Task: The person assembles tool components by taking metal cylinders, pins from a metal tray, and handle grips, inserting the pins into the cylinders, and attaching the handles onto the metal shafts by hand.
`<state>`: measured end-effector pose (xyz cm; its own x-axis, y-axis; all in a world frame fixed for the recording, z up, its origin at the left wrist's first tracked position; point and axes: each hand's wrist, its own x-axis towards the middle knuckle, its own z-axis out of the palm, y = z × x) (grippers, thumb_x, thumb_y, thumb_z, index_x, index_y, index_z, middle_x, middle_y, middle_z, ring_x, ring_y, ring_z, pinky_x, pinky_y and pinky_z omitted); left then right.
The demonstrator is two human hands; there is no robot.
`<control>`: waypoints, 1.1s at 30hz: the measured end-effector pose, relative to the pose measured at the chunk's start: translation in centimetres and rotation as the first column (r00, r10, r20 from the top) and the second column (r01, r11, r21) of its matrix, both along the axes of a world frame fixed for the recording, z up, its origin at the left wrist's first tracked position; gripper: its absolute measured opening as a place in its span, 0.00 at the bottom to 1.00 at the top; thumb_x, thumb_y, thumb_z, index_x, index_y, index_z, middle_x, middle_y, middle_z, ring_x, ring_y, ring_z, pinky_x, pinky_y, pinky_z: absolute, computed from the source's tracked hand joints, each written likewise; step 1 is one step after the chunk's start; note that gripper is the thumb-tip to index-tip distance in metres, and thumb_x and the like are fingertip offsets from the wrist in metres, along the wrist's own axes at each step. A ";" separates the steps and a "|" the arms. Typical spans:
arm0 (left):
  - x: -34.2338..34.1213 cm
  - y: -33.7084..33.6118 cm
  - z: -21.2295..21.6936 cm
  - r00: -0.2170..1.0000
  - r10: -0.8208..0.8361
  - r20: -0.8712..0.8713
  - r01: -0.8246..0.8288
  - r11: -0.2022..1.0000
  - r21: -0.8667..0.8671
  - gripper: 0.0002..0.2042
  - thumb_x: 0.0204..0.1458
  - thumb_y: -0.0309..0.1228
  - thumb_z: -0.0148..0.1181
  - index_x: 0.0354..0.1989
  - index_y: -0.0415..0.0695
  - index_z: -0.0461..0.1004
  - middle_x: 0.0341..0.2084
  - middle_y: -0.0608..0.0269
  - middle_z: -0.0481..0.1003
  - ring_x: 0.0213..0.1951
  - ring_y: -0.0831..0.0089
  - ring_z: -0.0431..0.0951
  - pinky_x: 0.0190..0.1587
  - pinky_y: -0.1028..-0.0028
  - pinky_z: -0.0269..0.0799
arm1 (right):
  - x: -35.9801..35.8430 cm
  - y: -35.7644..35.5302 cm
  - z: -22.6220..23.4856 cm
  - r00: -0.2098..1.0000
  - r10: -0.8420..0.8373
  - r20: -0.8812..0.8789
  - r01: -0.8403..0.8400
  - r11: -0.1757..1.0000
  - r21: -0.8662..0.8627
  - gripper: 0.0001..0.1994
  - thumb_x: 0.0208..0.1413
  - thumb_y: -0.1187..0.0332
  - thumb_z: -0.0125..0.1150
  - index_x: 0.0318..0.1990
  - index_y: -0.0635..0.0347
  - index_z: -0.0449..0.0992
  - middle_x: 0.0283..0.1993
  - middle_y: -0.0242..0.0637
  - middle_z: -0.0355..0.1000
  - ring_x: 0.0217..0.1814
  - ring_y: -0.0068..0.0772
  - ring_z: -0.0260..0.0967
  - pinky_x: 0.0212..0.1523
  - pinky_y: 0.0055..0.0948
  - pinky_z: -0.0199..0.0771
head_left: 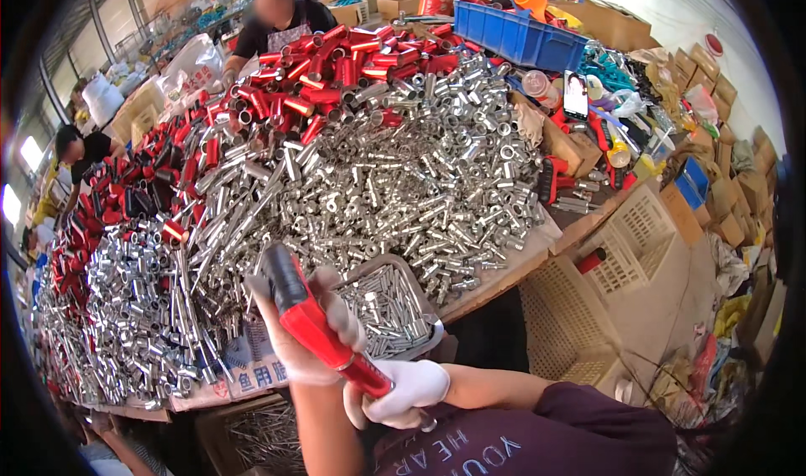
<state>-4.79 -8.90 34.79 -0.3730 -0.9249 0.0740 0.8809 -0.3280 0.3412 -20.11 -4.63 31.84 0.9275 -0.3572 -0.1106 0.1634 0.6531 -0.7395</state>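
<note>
With left hand (295,342) and right hand (411,389), gripping a red tool (323,335), maybe mostly put together, by the near edge of the table (527,264), with silver bits (403,199) seemingly left to use.

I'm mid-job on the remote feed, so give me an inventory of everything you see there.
red-and-black tool: one, red and black, between both hands
metal parts: uncountable, silver, heaped across the table
red tubes: many, red, far side of the heap
tray: one, grey, near table edge, holding slim silver pieces
table: one, brownish edge, under the heaps
blue bin: one, blue, far right of table
phone: one, pale screen, right of heap
crates: at least two, cream, floor at right
boxes: many, brown, far right
co-workers: at least two, dark tops, far side and left
left hand: one, white-gloved, at the tool's wider end
right hand: one, white-gloved, around its narrower end
</note>
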 end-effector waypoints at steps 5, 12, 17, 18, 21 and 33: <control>-0.5 0.9 0.1 0.770 0.383 0.511 -0.437 0.899 -0.016 0.34 0.62 0.59 0.44 0.58 0.35 0.66 0.14 0.75 0.59 0.12 0.81 0.59 0.17 0.72 0.59 | -0.1 -0.9 0.0 0.954 -0.055 -0.294 0.027 0.995 -0.096 0.10 0.57 0.65 0.63 0.31 0.60 0.71 0.14 0.29 0.63 0.10 0.20 0.58 0.12 0.22 0.57; -2.4 0.6 2.5 0.577 0.608 0.545 -0.392 0.792 -0.468 0.27 0.61 0.46 0.53 0.58 0.32 0.64 0.12 0.75 0.58 0.10 0.84 0.58 0.12 0.77 0.59 | 0.5 -0.8 -3.3 0.869 -0.493 -0.042 0.368 0.702 -0.610 0.12 0.56 0.62 0.63 0.29 0.61 0.71 0.14 0.34 0.65 0.12 0.25 0.64 0.15 0.24 0.63; -2.7 -0.2 3.1 0.887 0.268 0.376 -0.211 0.960 -0.186 0.24 0.64 0.46 0.51 0.54 0.35 0.67 0.13 0.75 0.60 0.10 0.85 0.55 0.13 0.77 0.60 | -0.9 1.1 -2.1 0.960 -0.038 0.278 0.012 0.995 0.096 0.16 0.60 0.57 0.59 0.34 0.63 0.73 0.12 0.31 0.58 0.06 0.23 0.53 0.07 0.22 0.54; -4.0 0.1 4.6 0.557 0.462 0.691 -0.357 0.884 -0.303 0.23 0.63 0.47 0.52 0.51 0.37 0.68 0.15 0.73 0.61 0.11 0.84 0.56 0.14 0.77 0.60 | -0.2 0.0 -4.2 0.867 -0.476 0.149 0.493 0.771 -0.404 0.16 0.61 0.57 0.59 0.35 0.64 0.73 0.12 0.31 0.58 0.06 0.24 0.53 0.06 0.23 0.54; -3.3 -0.3 3.1 0.715 0.463 0.524 -0.260 0.872 -0.415 0.24 0.64 0.49 0.49 0.50 0.38 0.68 0.14 0.74 0.58 0.11 0.84 0.58 0.15 0.77 0.62 | 0.7 -0.1 -5.5 0.855 -0.483 0.191 0.513 0.728 -0.455 0.17 0.61 0.56 0.58 0.34 0.64 0.72 0.12 0.32 0.59 0.07 0.24 0.54 0.07 0.23 0.55; -4.2 -0.6 4.1 0.796 0.239 0.556 -0.242 0.968 -0.070 0.29 0.64 0.52 0.47 0.51 0.32 0.69 0.14 0.74 0.58 0.13 0.85 0.59 0.16 0.79 0.59 | -2.2 1.3 -1.4 0.970 -0.161 0.180 0.163 0.987 0.005 0.17 0.63 0.58 0.58 0.30 0.65 0.73 0.13 0.30 0.63 0.09 0.21 0.56 0.10 0.23 0.55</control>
<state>-8.99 -9.52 38.93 -0.1145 -0.9901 -0.0810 0.5914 -0.1335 0.7953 -22.28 -3.38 30.46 0.8615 -0.5047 0.0562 0.3967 0.5998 -0.6949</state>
